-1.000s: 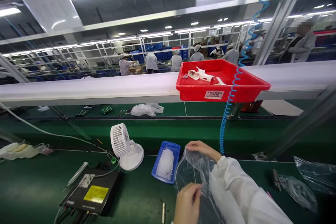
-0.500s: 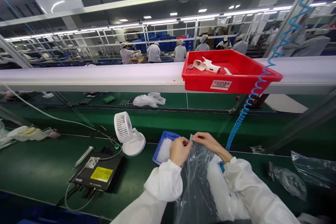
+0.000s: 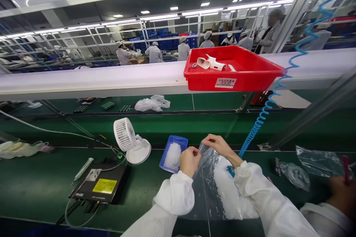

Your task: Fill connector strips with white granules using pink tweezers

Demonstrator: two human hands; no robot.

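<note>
My left hand (image 3: 190, 162) is closed in a pinch on the top edge of a clear plastic bag (image 3: 204, 192). Close by on its right, my right hand (image 3: 219, 145) pinches the same edge. The bag hangs down between my forearms. Under my right wrist lies a bulky clear bag of white material (image 3: 229, 192), with a blue piece (image 3: 230, 171) at its upper part. Left of my left hand, a blue tray (image 3: 162, 163) holds a heap of small white pieces (image 3: 172, 155).
A white fan (image 3: 125, 134) and a black box with a yellow label (image 3: 104, 186) stand left. A red bin (image 3: 236, 81) sits on the shelf above. A coiled blue hose (image 3: 260, 120) hangs right. At lower right, another person's hand (image 3: 340, 192) holds something red.
My view has shifted slightly. Both hands keep their pinch on the clear bag, whose upper part has spread a little. Another person's hand has come in at lower right.
</note>
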